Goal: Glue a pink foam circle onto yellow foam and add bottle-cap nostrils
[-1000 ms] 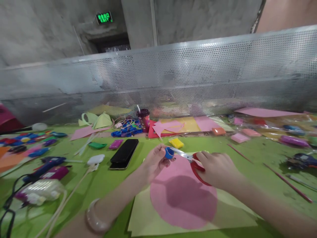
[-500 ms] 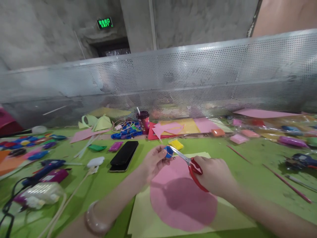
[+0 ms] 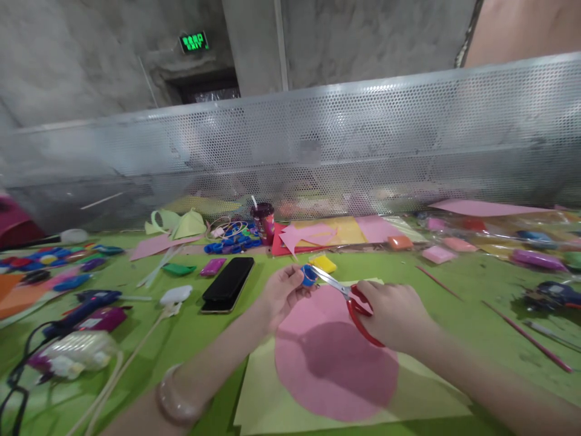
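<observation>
My left hand (image 3: 287, 290) pinches a small blue ring-shaped piece (image 3: 309, 275), which looks like a bottle cap or ring; its exact kind is unclear. In my right hand (image 3: 394, 315) is a pair of scissors (image 3: 338, 287) with red handles. The tips of the blades reach the blue piece, and whether they are inside it or against its edge I cannot tell. Below both hands lies a pink paper circle (image 3: 336, 378) on pale yellow-green paper sheets (image 3: 258, 402). A yellow packet (image 3: 324, 263) rests just behind the blades.
Left of my hands are a black phone (image 3: 228, 284), a white charger (image 3: 176, 295) with its cable and a blue glue gun (image 3: 86, 309). At the back stand a dark cup (image 3: 263, 223) with a straw and a perforated metal panel (image 3: 363, 133). Colourful clay packets (image 3: 535, 259) lie at right.
The blue piece has turned slightly in my left fingers and sits a touch further left. My right hand with the scissors has shifted very slightly.
</observation>
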### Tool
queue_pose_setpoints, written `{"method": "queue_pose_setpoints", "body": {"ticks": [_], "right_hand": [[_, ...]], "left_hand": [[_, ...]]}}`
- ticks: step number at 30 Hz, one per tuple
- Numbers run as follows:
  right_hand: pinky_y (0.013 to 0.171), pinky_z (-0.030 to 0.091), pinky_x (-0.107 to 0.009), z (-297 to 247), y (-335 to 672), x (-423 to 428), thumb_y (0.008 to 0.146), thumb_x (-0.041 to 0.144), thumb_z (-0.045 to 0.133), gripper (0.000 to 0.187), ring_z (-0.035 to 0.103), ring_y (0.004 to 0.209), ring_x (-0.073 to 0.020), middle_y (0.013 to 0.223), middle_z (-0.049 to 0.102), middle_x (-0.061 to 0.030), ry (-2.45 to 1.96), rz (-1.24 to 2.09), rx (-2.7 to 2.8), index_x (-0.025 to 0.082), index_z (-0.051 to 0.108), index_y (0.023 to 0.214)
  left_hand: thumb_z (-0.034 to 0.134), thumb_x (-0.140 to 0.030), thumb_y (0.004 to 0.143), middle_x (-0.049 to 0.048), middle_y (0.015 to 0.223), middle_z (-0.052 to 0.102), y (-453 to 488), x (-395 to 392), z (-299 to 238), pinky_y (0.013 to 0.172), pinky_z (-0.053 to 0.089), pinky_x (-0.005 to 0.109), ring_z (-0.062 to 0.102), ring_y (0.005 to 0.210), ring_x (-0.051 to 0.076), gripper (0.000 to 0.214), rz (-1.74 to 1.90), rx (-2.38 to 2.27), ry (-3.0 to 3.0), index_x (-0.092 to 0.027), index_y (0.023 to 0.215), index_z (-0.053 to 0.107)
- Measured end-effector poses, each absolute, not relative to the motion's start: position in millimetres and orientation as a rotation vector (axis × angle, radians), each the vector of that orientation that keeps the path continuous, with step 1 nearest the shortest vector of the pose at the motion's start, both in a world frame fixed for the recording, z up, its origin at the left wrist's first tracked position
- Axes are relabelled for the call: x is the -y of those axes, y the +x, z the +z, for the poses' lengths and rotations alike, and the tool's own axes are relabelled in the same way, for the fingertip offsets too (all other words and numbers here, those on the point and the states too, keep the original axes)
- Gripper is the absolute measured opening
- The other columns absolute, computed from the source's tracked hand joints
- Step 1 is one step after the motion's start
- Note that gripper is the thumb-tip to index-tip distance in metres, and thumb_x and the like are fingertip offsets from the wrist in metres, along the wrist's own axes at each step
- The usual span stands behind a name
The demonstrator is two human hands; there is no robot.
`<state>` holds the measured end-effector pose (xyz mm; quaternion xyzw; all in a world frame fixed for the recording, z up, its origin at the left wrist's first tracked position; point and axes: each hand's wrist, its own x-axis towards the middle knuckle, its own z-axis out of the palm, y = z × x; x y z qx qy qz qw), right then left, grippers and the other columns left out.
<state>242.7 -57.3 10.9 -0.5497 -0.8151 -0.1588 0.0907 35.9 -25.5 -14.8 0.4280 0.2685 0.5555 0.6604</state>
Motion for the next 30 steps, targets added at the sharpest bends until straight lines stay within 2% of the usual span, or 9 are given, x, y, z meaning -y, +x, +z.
{"method": "queue_pose_setpoints", "body": {"ticks": [7, 15, 24, 30], "right_hand": [[0.046, 0.009, -0.027, 13.5, 237.4, 61.5, 0.085, 0.028, 0.035, 0.030, 0.057, 0.048, -0.0159, 0.062, 0.066, -0.0051, -1.671, -0.582, 2.397, 0.019, 0.060, 0.073], [0.046, 0.008, -0.026, 3.5, 238.1, 60.0, 0.084, 0.026, 0.038, 0.027, 0.052, 0.042, -0.0124, 0.052, 0.062, -0.0038, -1.602, -0.640, 2.326, 0.018, 0.060, 0.071], [0.046, 0.011, -0.026, 15.8, 238.1, 63.2, 0.084, 0.030, 0.038, 0.028, 0.058, 0.048, -0.0167, 0.063, 0.067, -0.0049, -1.666, -0.526, 2.421, 0.019, 0.060, 0.072], [0.046, 0.009, -0.027, 15.6, 237.6, 63.3, 0.086, 0.027, 0.037, 0.028, 0.060, 0.049, -0.0171, 0.066, 0.067, -0.0058, -1.672, -0.590, 2.408, 0.017, 0.060, 0.074]], "left_hand": [[0.082, -0.036, 0.056, 0.0018, 0.062, 0.063, 40.6, 28.9, -13.2, 0.055, 0.044, 0.021, 0.059, 0.056, 0.011, 0.038, 1.277, -0.605, 0.977, -0.012, 0.074, 0.059], [0.082, -0.036, 0.057, 0.0023, 0.064, 0.065, 41.4, 27.3, -15.8, 0.056, 0.047, 0.020, 0.062, 0.059, 0.011, 0.036, 1.284, -0.592, 0.913, -0.012, 0.073, 0.060], [0.083, -0.035, 0.055, 0.0015, 0.063, 0.065, 42.9, 28.0, -14.4, 0.055, 0.048, 0.021, 0.060, 0.055, 0.011, 0.037, 1.324, -0.604, 0.895, -0.011, 0.072, 0.061], [0.082, -0.033, 0.056, 0.0031, 0.066, 0.065, 41.5, 26.8, -15.8, 0.057, 0.048, 0.023, 0.062, 0.059, 0.012, 0.035, 1.325, -0.621, 0.956, -0.011, 0.075, 0.063]]}}
